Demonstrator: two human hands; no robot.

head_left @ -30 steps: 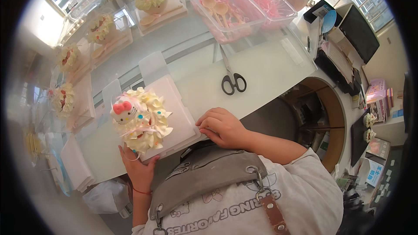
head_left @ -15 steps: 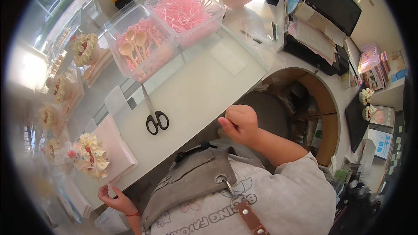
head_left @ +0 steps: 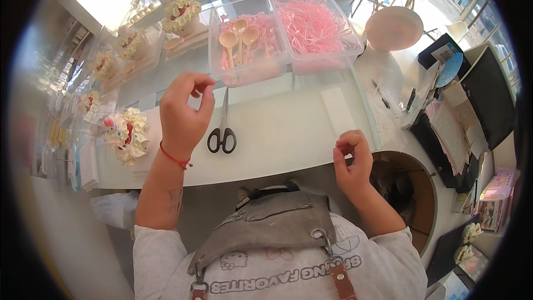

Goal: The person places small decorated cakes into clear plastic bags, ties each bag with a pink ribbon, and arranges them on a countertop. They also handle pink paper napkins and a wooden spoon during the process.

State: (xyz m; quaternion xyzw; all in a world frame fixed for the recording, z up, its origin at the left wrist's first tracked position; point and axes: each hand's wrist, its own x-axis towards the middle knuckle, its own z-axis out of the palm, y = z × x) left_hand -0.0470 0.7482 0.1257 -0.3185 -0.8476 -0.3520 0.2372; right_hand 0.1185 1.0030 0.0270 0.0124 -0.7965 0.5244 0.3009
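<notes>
My left hand (head_left: 186, 108), a red cord around its wrist, is raised over the glass tabletop (head_left: 277, 133) just left of the scissors. Its fingers are loosely bent, the thumb a little apart from them, and nothing shows in it. Black-handled scissors (head_left: 222, 138) lie with their blades pointing away from me. Over the table's near right edge, my right hand (head_left: 355, 161) is curled closed, with nothing visible in it. To the left of my left hand stands a cream-coloured decorated piece (head_left: 130, 136) with frilly piped swirls and a small white figure, on a pale board.
Two clear plastic tubs stand at the back: one (head_left: 248, 75) with wooden spoons on pink shreds, the other (head_left: 327, 61) with pink paper strips. More frilly pieces (head_left: 181, 15) line the left. A round pale stool (head_left: 394, 28), keyboard (head_left: 444, 133) and monitor (head_left: 491, 100) are right.
My left hand has risen from the table's near left edge to over the table beside the scissors. My right hand has turned and its fist has loosened somewhat. The view has swung left.
</notes>
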